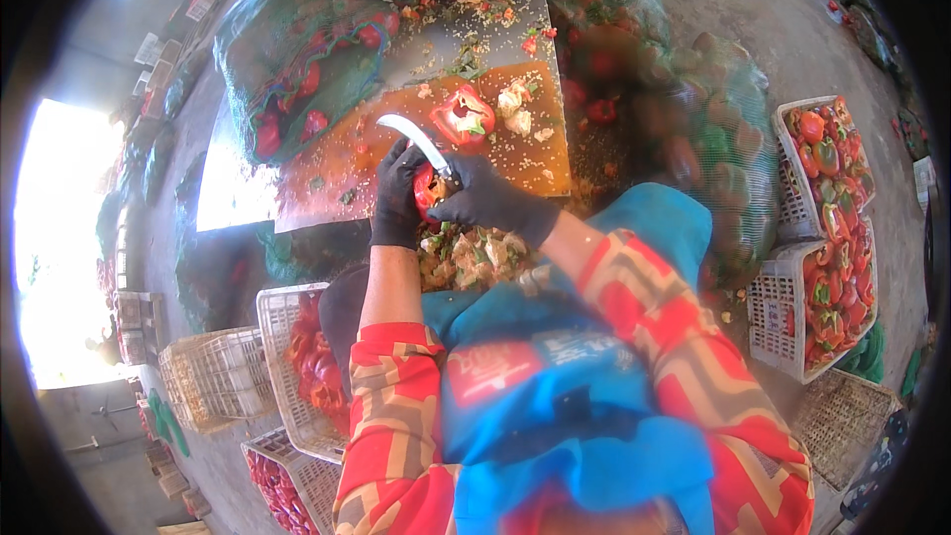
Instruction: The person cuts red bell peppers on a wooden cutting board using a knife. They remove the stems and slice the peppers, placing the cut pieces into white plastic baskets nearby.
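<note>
My left hand point(399, 197), in a dark glove, holds a red bell pepper point(427, 189) at the near edge of the metal table. My right hand point(494, 199), gloved too, grips a knife with a curved blade point(416, 135) over the top of that pepper; its blade points up and left. The handle is mostly hidden in my fingers. Beyond my hands a cut-open red pepper point(463, 116) lies on the wet orange tabletop point(542, 156), beside pale pepper cores point(515, 105) and scattered seeds. Below my hands is a heap of cores and trimmings point(475, 256).
Green mesh sacks of peppers stand at the table's left point(297, 52), at its far end and to the right point(724, 156). White plastic crates of red peppers stand at the right point(780, 297) and lower left point(290, 386). An empty-looking crate point(215, 375) lies farther left.
</note>
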